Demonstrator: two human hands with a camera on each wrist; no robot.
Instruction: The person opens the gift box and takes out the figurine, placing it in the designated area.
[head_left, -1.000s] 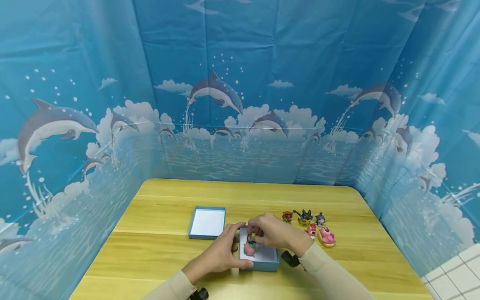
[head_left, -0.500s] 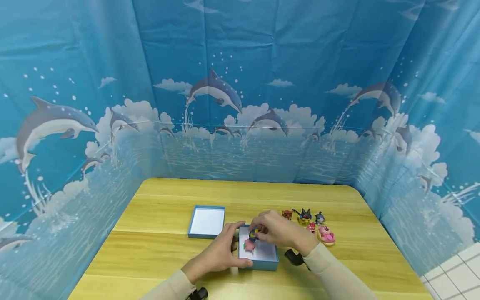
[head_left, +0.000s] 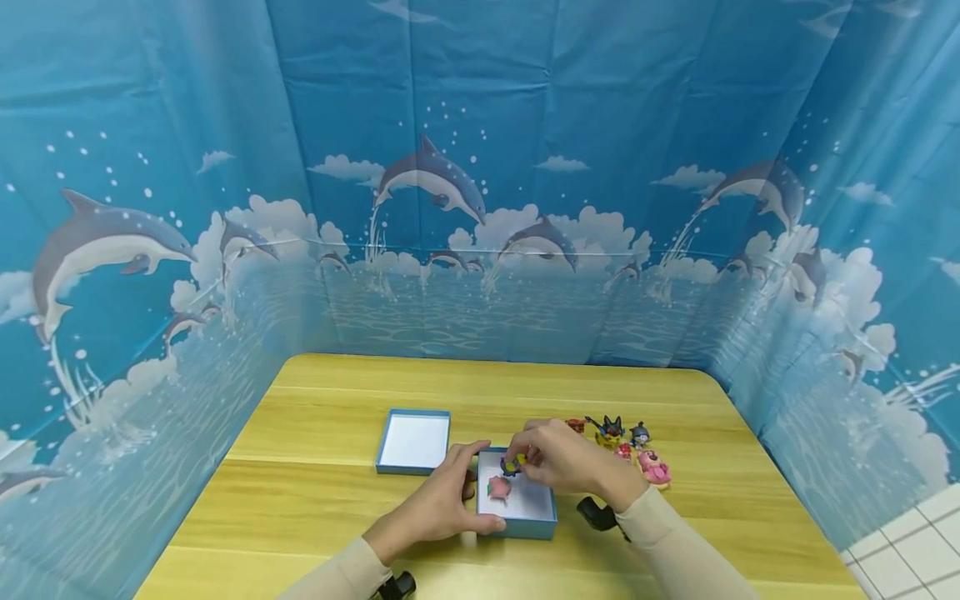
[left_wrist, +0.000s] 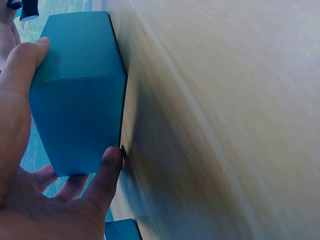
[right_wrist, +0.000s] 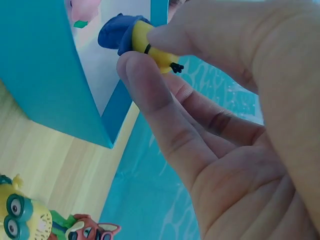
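Note:
A small blue box (head_left: pixel 525 529) with a white floor stands on the wooden table (head_left: pixel 315 500). My left hand (head_left: pixel 476 493) grips its left side, thumb on the near corner and fingers on the far one; the left wrist view shows the box wall (left_wrist: pixel 80 100) in that grip. A pink figure (head_left: pixel 498 487) lies inside. My right hand (head_left: pixel 525 460) pinches a yellow and blue figure (head_left: pixel 513 463) over the box's far part. In the right wrist view this figure (right_wrist: pixel 145 40) sits between thumb and forefinger beside the box wall (right_wrist: pixel 40 75).
A second shallow blue tray (head_left: pixel 415 442) with a white floor lies left of the box. Several small figures stand right of it, among them a black-eared one (head_left: pixel 611 432) and a pink one (head_left: pixel 654 469). Blue dolphin curtains enclose the table on three sides.
My right hand has carried the yellow and blue figure a little farther back over the box. The left hand keeps its grip and the box stays put.

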